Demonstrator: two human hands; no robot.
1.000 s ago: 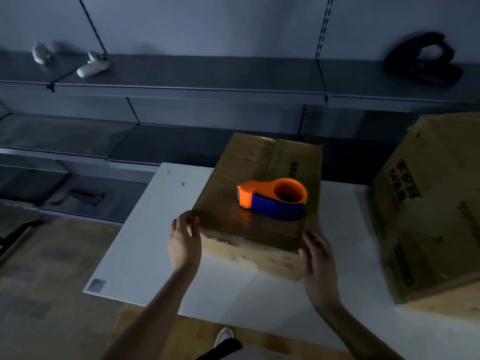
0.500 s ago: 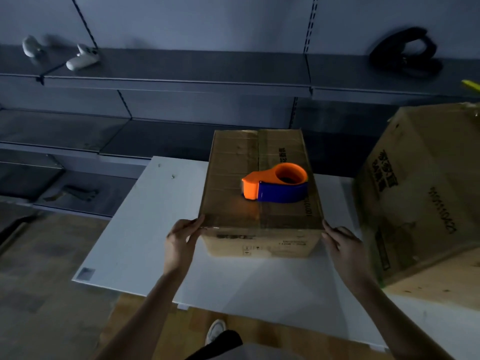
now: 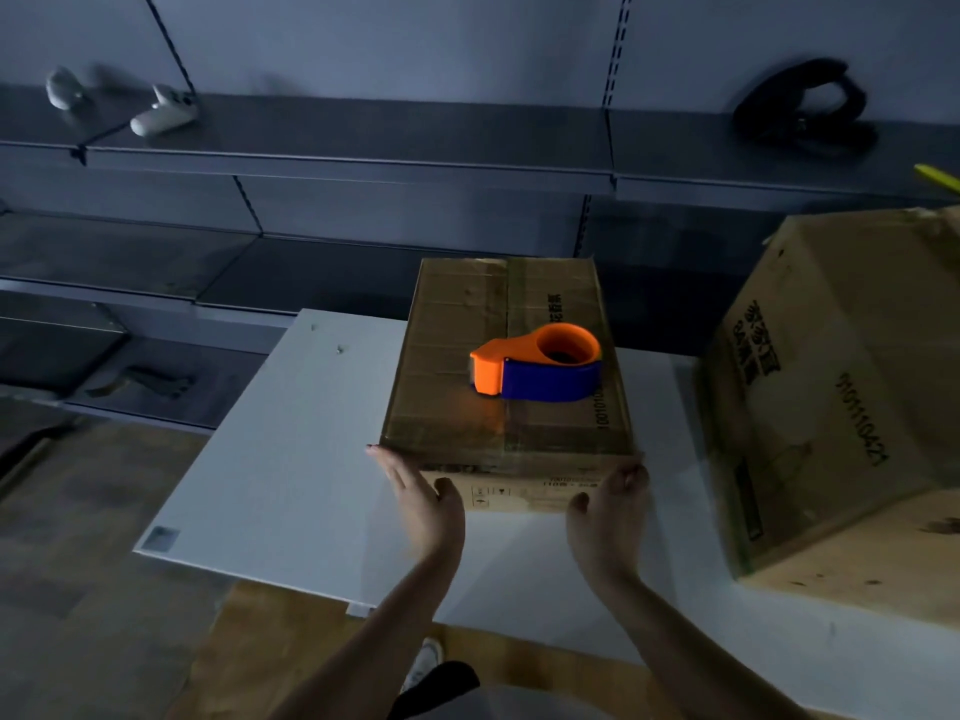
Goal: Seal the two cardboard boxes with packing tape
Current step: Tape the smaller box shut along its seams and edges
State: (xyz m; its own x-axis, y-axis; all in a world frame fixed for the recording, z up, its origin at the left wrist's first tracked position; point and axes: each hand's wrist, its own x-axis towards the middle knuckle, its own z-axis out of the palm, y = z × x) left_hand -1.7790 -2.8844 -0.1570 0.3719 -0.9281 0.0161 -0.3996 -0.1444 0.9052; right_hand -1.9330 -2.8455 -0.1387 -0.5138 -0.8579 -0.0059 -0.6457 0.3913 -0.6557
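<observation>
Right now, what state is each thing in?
small box: flaps closed, flat on the table
tape dispenser: lying on the small box, untouched
large box: on the table, untouched; top unclear
left hand: straight fingers touch small box's near left corner
right hand: grips its near right corner

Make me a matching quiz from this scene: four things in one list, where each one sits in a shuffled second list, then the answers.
Things
1. tape dispenser
2. tall box
3. white controller
4. black object

Places
A. upper shelf, left end
B. on top of the flat box
C. upper shelf, right end
D. on the white table, right of the flat box

Pairs: 1-B, 2-D, 3-A, 4-C
</observation>
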